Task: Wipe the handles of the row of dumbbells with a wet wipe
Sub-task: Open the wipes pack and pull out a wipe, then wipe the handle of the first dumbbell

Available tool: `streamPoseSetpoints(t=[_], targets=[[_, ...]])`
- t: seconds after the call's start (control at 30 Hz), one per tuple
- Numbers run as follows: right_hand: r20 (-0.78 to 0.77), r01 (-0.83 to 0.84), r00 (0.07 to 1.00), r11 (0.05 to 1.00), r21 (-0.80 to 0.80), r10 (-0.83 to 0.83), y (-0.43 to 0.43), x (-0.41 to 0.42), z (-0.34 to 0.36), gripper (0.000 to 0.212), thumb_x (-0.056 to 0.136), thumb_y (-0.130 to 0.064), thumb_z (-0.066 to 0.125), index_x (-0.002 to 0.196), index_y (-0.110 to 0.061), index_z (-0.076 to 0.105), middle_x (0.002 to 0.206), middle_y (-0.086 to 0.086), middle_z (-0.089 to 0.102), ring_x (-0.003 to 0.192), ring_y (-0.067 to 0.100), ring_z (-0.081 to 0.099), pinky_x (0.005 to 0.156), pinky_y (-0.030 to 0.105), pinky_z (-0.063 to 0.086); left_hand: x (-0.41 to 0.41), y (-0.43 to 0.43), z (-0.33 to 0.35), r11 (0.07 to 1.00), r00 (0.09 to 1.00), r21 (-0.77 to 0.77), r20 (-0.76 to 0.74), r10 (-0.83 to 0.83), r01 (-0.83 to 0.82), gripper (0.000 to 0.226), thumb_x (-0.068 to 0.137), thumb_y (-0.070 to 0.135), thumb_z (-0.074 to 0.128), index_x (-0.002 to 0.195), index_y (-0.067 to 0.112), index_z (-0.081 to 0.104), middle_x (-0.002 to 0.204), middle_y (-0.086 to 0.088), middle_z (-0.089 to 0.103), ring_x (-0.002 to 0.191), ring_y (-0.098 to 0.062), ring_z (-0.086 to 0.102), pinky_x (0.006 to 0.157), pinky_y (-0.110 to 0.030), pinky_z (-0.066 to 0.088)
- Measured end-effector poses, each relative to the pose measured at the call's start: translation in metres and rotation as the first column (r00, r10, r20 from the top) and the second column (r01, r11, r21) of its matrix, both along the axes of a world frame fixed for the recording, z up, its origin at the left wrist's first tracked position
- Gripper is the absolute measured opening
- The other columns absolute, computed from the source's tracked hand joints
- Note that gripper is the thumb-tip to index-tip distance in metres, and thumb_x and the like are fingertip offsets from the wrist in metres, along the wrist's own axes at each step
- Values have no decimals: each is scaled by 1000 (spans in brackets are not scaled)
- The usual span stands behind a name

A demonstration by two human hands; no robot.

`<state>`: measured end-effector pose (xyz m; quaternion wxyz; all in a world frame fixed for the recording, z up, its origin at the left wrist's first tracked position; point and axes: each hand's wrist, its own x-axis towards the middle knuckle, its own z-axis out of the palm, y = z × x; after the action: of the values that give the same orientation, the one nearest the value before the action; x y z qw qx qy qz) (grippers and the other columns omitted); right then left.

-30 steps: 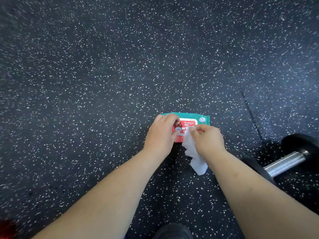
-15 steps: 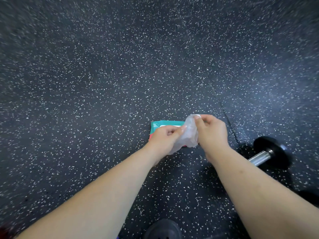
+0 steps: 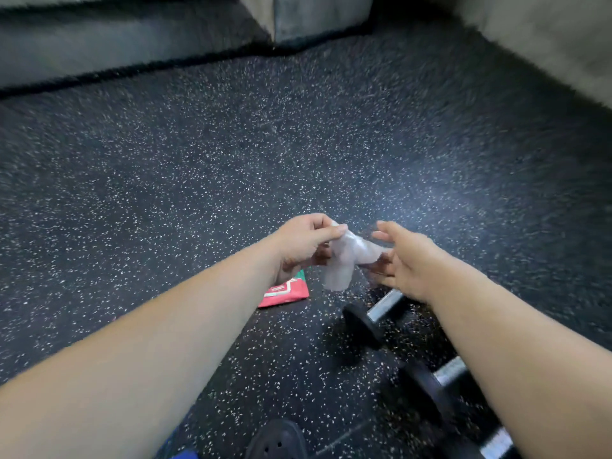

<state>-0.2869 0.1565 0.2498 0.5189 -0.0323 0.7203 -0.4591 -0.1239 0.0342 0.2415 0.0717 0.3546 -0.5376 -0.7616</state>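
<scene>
A white wet wipe (image 3: 344,260) hangs in the air between my hands, above the speckled floor. My left hand (image 3: 304,243) pinches its upper left corner. My right hand (image 3: 407,263) has its fingers spread and nearly straight around the wipe's right end. Below my right hand lies a dumbbell (image 3: 384,306) with black heads and a shiny metal handle. A second dumbbell (image 3: 447,372) and a third dumbbell (image 3: 496,443) follow in a row toward the bottom right, partly hidden by my right forearm. The frame is blurred.
The red and teal wipe pack (image 3: 288,291) lies on the floor under my left wrist. A black shoe (image 3: 278,438) shows at the bottom edge. A grey column (image 3: 314,18) and low walls bound the dark rubber floor (image 3: 165,177) at the far side.
Both hands have lifted off the pack with the wipe pulled free. My left hand now pinches the wipe and my right hand's fingers have spread. The view has tilted up; more dumbbells show.
</scene>
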Motion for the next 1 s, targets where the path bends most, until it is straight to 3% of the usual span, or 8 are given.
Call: streamPoseSetpoints(t=[0.17,0.27,0.47,0.57,0.7,0.83,0.93,1.0], targets=[[-58,-52,998,957,-286,37,47,-17,48,60,80,-52,84,134,-33,65,105,0,80,97,21,72,92,39,50,-25,21,52,997,999,-74,-11,37,-37,21,101,23,70,84,19,60,69,-2,62,55,-14,54,59,-28,50],[-221,-58,975,936,-348,-22,78,-19,63,47,80,-31,90,122,-46,73,115,2,79,107,23,70,99,42,50,-38,41,76,993,999,-116,-27,35,-38,19,99,23,74,86,16,61,74,-7,61,59,-18,53,62,-30,51],[-225,108,943,866,-489,-245,115,-33,88,16,103,-14,68,115,-22,74,105,14,80,94,25,72,99,48,58,-57,75,97,978,999,-203,-11,49,-51,22,93,27,81,80,18,66,61,3,59,49,-9,47,59,-29,37],[-161,88,965,838,-539,-205,127,-40,91,27,100,-16,71,125,-27,71,109,12,80,101,28,75,100,50,60,-66,93,106,976,993,-187,10,115,-111,21,94,28,79,82,18,65,57,6,57,45,-7,45,56,-26,36],[-208,47,963,862,-504,-174,131,-44,83,49,88,9,77,122,-27,73,113,17,78,102,31,73,106,57,54,-76,109,113,974,985,-147,4,174,-171,20,93,27,81,92,18,64,62,2,63,44,-8,51,54,-27,40],[-389,18,901,914,-406,-191,135,-55,72,27,94,-4,77,106,-27,77,107,15,78,105,37,73,96,53,61,-85,108,114,970,990,-200,-8,140,-139,30,90,15,84,109,16,61,83,-4,78,65,-17,73,59,-31,55],[-471,-22,869,941,-338,-149,135,-65,58,17,96,-14,77,103,-30,76,95,4,80,86,31,75,81,55,64,-92,100,105,931,999,-363,16,-41,44,31,88,0,82,115,10,70,99,-14,78,87,-21,75,81,-39,64],[-506,-43,853,952,-303,-123,132,-72,50,17,95,-16,78,103,-32,76,92,2,80,67,14,66,64,49,60,-96,95,90,858,986,-486,102,-134,167,27,86,-1,83,109,12,77,98,-14,78,86,-16,72,89,-38,62]])
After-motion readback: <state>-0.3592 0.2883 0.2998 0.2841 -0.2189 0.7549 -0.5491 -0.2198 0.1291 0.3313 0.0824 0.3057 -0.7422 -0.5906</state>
